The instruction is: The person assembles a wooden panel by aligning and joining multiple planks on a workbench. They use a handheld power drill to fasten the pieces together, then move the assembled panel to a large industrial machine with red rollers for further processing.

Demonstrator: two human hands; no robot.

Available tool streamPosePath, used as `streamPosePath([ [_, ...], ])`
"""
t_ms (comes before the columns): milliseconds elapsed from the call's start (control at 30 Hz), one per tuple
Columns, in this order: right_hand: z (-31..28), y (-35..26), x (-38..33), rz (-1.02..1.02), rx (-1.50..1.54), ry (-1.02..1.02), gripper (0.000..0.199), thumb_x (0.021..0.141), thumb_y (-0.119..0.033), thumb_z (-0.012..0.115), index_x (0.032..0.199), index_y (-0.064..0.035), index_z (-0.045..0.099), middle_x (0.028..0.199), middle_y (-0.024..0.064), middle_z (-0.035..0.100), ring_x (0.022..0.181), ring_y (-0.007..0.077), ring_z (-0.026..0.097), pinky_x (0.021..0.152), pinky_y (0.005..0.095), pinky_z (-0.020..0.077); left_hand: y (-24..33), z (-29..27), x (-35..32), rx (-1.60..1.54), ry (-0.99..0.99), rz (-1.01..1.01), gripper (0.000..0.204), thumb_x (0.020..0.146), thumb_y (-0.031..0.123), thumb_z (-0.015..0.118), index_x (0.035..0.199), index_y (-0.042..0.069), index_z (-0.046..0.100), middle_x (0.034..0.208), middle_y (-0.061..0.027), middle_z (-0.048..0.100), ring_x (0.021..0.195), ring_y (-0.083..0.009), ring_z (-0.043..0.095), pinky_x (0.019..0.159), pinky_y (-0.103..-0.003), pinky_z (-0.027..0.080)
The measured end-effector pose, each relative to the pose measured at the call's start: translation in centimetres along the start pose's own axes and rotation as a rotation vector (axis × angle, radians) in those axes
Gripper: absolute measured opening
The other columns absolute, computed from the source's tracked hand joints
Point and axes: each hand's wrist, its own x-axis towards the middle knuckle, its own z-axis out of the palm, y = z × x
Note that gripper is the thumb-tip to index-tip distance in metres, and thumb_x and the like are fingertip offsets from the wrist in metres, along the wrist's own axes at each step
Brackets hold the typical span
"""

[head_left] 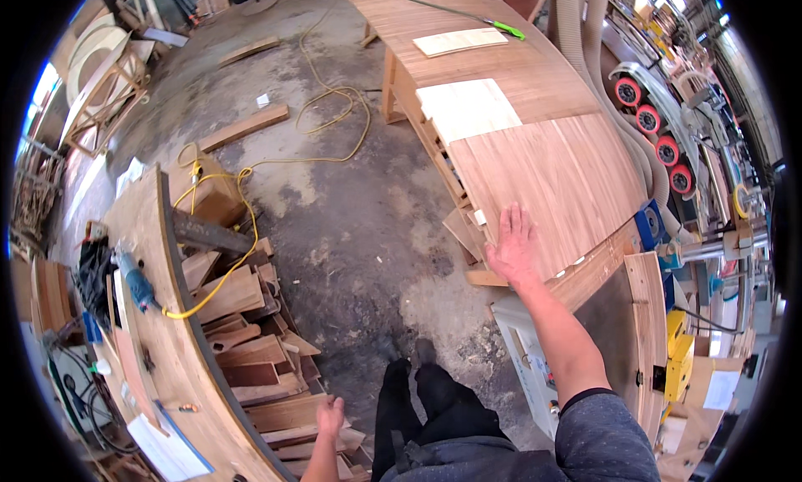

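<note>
My right hand (514, 244) lies flat with its fingers stretched out on the near left corner of a wide wooden panel (551, 177). This panel rests on the long wooden workbench (585, 286) to the right. Pale thin boards (468, 106) lie on the bench beyond it, one against the panel's far edge. A green-ended air hose (505, 29) sits farther up the bench. Low on the left, my left hand (331, 413) hangs with its fingers curled in a loose fist, and nothing shows in it. Below it is a heap of wood offcuts (267, 348).
On the left table (142, 223) lie a blue power tool (136, 281) and a clipboard with paper (171, 444). A yellow cord (251, 206) runs across the concrete floor past a loose plank (244, 127). At right stands a machine with red wheels (647, 119), beside thick hoses (576, 22).
</note>
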Motion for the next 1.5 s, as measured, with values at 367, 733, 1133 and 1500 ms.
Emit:
streamPosePath([
  [367,-1.4,0.1,0.4,-0.02,0.12,-0.033,0.095,0.085,-0.034,0.071,0.159,0.0016,0.024,0.167,0.0277,0.015,0.156,0.0467,0.011,0.122,0.0701,0.0137,36.9,2.8,1.8,-0.069,-0.217,0.549,0.057,0.094,0.029,0.068,0.137,-0.007,0.055,0.12,-0.0219,0.07,0.112,-0.0288,0.069,0.098,-0.037,0.052],
  [733,-4.4,1.2,0.7,0.048,0.309,-0.087,0.074,0.091,-0.032,0.061,0.156,-0.0034,0.038,0.166,0.0192,0.028,0.156,0.0388,0.019,0.121,0.0668,0.0188,64.0,5.1,-1.9,1.085,-0.11,1.528,0.098,0.075,0.037,0.086,0.157,0.012,0.037,0.164,-0.0208,0.028,0.153,-0.0407,0.025,0.122,-0.063,0.021],
  [1133,-3.6,1.0,0.4,0.096,0.324,-0.042,0.067,0.092,-0.023,0.057,0.155,-0.0071,0.041,0.167,0.0157,0.029,0.157,0.0343,0.02,0.122,0.0635,0.0214,75.4,9.7,6.0,1.463,-0.33,2.053,0.11,0.063,0.044,0.091,0.157,0.029,0.037,0.167,-0.0195,0.023,0.154,-0.0455,0.02,0.117,-0.076,0.019],
  [1500,-3.6,5.1,2.3,0.279,0.342,-0.078,0.07,0.091,-0.019,0.059,0.158,-0.0114,0.04,0.169,0.0071,0.028,0.158,0.0254,0.02,0.127,0.0543,0.017,76.2,12.5,4.8,1.404,-0.363,2.058,0.102,0.076,0.04,0.086,0.159,0.014,0.033,0.166,-0.0289,0.016,0.152,-0.0546,0.015,0.111,-0.079,0.022],
])
